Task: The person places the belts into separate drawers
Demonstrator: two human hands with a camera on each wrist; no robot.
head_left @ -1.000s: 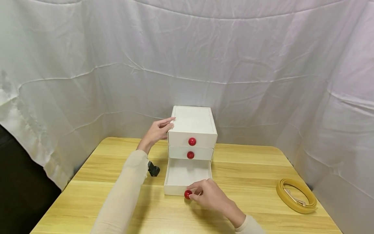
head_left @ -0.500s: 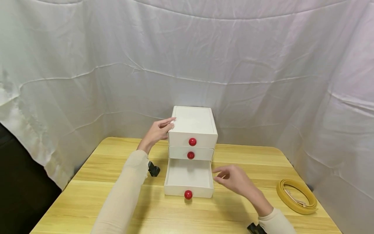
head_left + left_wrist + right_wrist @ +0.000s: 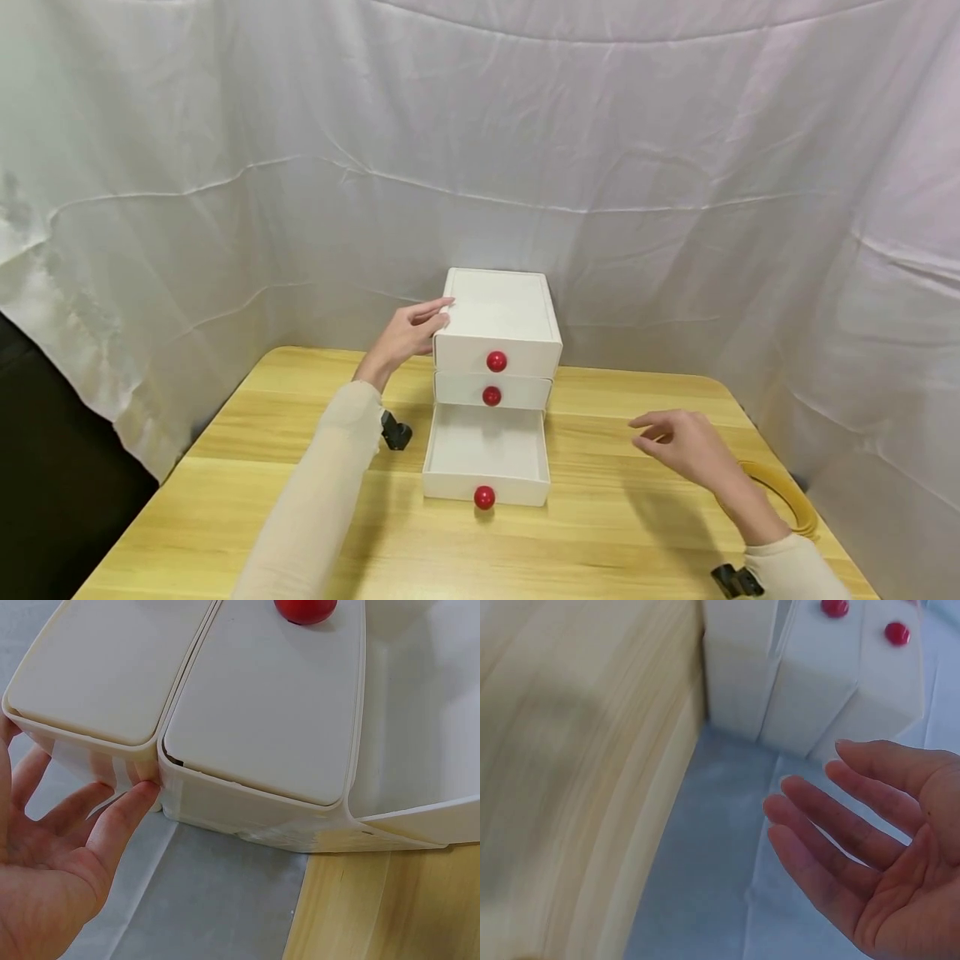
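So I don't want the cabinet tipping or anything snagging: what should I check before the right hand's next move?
1. Bottom drawer pulled out: ok.
2. Drawer inside bare: ok.
3. Left hand touching the cabinet at its side: ok.
4. Right hand holding nothing, fingers relaxed: ok.
5. Belt within the right hand's reach, partly hidden behind it: ok.
6. Belt coil tidy: cannot tell.

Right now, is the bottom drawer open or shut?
Open. The bottom drawer sticks out toward the person, past the two shut drawers above it, and its white inside shows with nothing in it.
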